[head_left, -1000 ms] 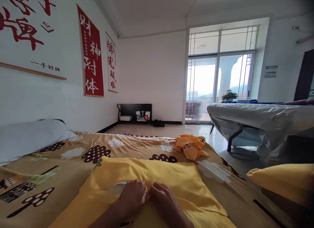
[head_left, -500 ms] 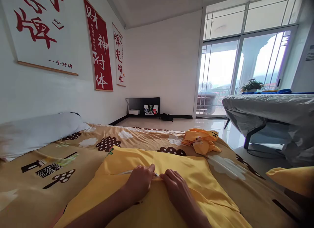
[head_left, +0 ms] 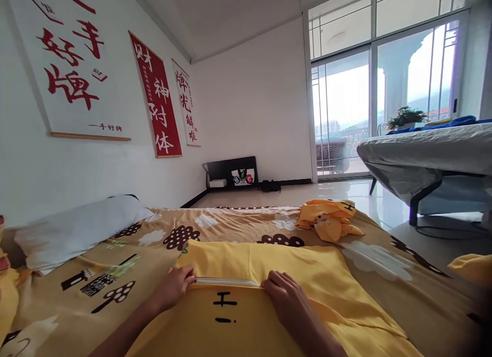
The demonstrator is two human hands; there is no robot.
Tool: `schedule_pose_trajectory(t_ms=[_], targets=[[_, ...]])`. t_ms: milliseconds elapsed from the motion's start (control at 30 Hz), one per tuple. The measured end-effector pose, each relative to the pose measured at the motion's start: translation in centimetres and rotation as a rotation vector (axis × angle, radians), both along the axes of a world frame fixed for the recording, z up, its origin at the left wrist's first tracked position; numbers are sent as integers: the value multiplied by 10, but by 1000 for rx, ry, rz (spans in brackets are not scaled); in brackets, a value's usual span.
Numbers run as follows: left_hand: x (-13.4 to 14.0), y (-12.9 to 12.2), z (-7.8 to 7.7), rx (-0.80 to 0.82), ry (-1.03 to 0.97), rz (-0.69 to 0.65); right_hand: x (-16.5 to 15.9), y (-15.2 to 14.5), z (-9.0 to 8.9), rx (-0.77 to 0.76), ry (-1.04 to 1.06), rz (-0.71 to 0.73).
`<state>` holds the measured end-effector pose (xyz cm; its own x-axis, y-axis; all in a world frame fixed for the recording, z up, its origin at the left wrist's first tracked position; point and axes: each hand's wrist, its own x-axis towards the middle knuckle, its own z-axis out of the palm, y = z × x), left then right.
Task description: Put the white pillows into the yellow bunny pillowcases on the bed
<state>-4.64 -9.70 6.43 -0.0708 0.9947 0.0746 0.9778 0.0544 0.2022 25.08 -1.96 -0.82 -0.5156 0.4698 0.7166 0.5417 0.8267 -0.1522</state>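
A yellow pillowcase (head_left: 223, 259) lies flat in front of me on the patterned bedsheet, with black "Hi" lettering on its near part. A white zipper (head_left: 230, 282) runs across it in a straight line between my hands. At the zipper's left end, my left hand (head_left: 176, 286) pinches the edge; whether a pull tab is in the fingers is hidden. My right hand (head_left: 282, 293) grips the pillowcase at the zipper's right side, fingers bent over the cloth. Farther right, a crumpled orange-yellow cloth (head_left: 330, 221) with a cat face rests on the bedsheet.
The patterned bedsheet (head_left: 126, 259) spreads under everything. A white pillow (head_left: 84, 229) lies at the left by the wall. Yellow cloth shows at both side edges. A covered table (head_left: 426, 152) stands to the right, near glass sliding doors (head_left: 342, 111).
My left hand has slid left along the zipper, away from my right hand. The white strip and the lettering between them now show. The camera view has tilted and shifted.
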Motion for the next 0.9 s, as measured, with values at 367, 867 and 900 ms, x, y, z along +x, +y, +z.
schedule_pose_trajectory(t_ms=[367,867,900], targets=[[-24,-9,-9,72,58,8,7,-3,3,298,-116,-4],[-27,18,-19,0,450,130,2,-7,-1,208,-85,45],[-26,18,-20,21,451,137,3,-6,0,202,-81,39]])
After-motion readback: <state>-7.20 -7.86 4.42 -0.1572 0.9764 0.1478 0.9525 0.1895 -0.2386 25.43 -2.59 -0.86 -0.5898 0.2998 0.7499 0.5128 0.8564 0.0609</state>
